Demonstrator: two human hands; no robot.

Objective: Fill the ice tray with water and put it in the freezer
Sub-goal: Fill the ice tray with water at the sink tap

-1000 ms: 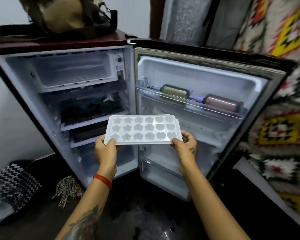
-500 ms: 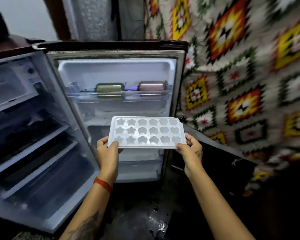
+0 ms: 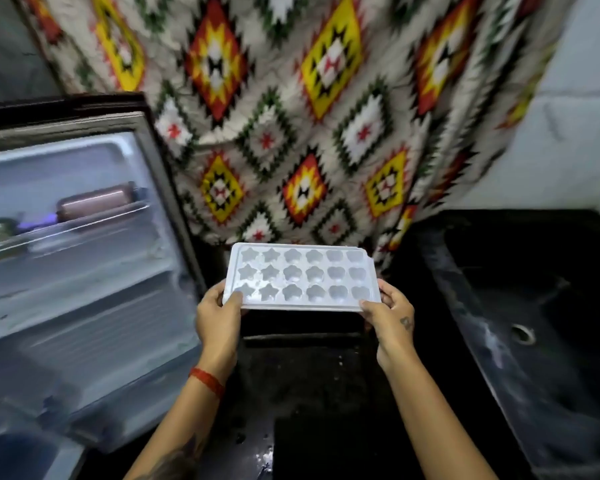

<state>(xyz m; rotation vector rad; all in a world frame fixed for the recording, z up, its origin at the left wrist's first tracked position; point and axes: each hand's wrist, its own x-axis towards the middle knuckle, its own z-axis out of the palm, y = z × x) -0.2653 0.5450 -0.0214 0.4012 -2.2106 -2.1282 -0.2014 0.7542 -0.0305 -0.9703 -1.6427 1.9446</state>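
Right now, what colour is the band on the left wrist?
Red, seen in the head view: the band circles the left wrist.

Both hands hold the ice tray level.
The left hand (image 3: 219, 320) and right hand (image 3: 390, 318) grip the white ice tray (image 3: 302, 277) by its short ends, between the open fridge door (image 3: 84, 271) and a black sink (image 3: 534, 306).

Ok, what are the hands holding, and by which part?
Both hold the ice tray: left hand at its near-left corner, right hand at its near-right corner.
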